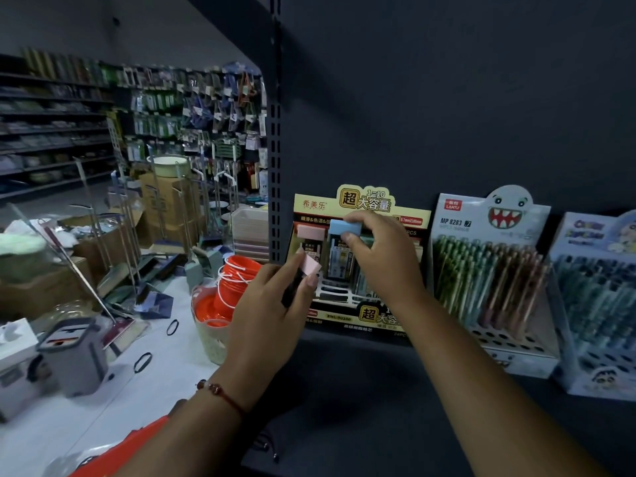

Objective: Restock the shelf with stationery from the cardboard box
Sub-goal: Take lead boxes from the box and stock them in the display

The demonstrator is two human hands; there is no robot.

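A yellow-and-black display box of pencil-lead cases (pixel 358 304) stands on the dark shelf (pixel 361 390) at its left end. My right hand (pixel 382 259) pinches the blue cap of a lead case (pixel 344 228) that stands in the box's slots. My left hand (pixel 272 304) grips a pink-capped lead case (pixel 309 266), tilted, just in front of the box's left side. Another pink-capped case (pixel 310 232) stands in the back-left slot. Several front slots are bare. The cardboard box is not in view.
To the right on the shelf stand a shark-face pen display (pixel 488 270) and a cartoon pen display (pixel 595 297). A slotted shelf upright (pixel 274 166) rises at the left. Beyond it, stacked orange buckets (pixel 234 287), mops, cartons and a grey bin (pixel 74 356) crowd the floor.
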